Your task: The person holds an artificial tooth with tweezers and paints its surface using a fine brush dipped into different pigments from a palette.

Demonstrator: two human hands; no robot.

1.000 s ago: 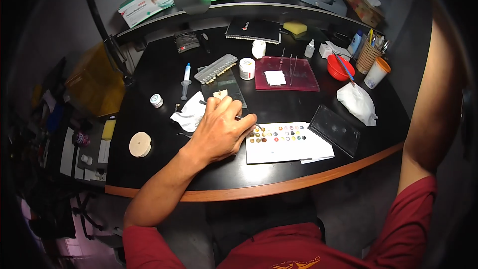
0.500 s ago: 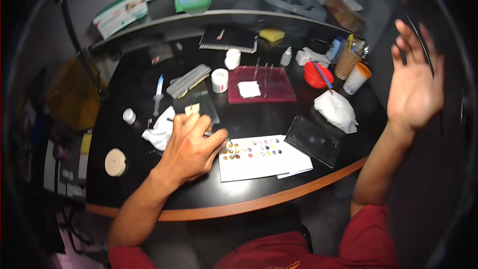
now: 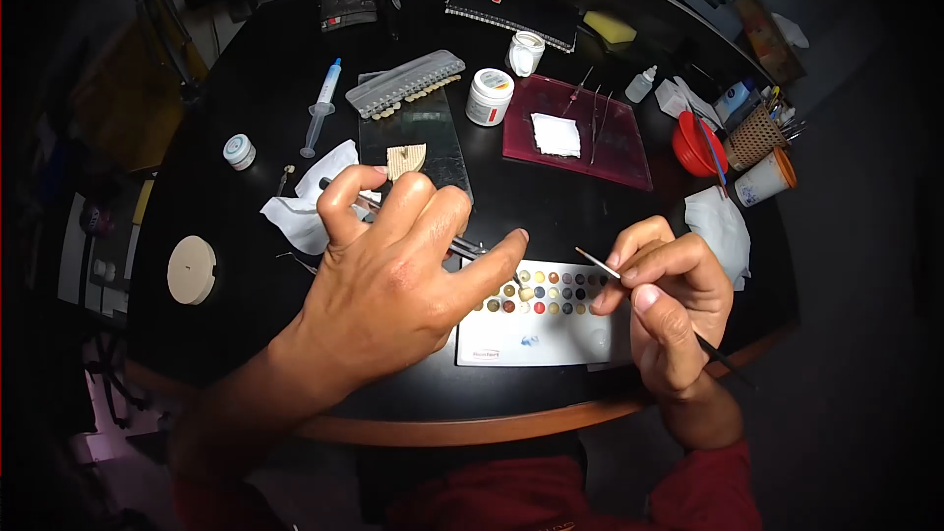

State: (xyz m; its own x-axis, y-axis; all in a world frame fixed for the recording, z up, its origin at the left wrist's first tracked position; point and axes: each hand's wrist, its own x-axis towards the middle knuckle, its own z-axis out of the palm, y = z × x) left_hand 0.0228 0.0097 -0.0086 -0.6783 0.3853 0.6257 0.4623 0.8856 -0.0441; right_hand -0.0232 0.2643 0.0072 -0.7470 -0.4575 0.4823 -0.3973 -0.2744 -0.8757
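Observation:
My left hand [image 3: 393, 270] is closed around slim metal forceps [image 3: 467, 248], which slant down to the right. At their tip is a small cream, tooth-like piece [image 3: 527, 292], in front of a white palette [image 3: 570, 346]. Several rows of small coloured paint dots [image 3: 540, 308] run along the palette, and a blue smear [image 3: 530, 340] lies below them. My right hand [image 3: 678, 300] pinches a fine paintbrush [image 3: 605, 265] with a dark rear handle, over the palette's right end. The brush tip points up and left, apart from the tooth-like piece. My right hand hides part of the palette.
Behind my left hand are a white cloth [image 3: 300, 221], a ribbed beige block [image 3: 405, 160] and a syringe [image 3: 321, 110]. A white jar [image 3: 490, 96], a dark red tray [image 3: 526, 143], a red bowl [image 3: 688, 152] and a tissue [image 3: 716, 226] stand farther back. A round beige disc [image 3: 192, 270] lies left.
My right hand has come down from its raised place at the right to the palette with the brush. My view has shifted closer; my left hand still grips the forceps.

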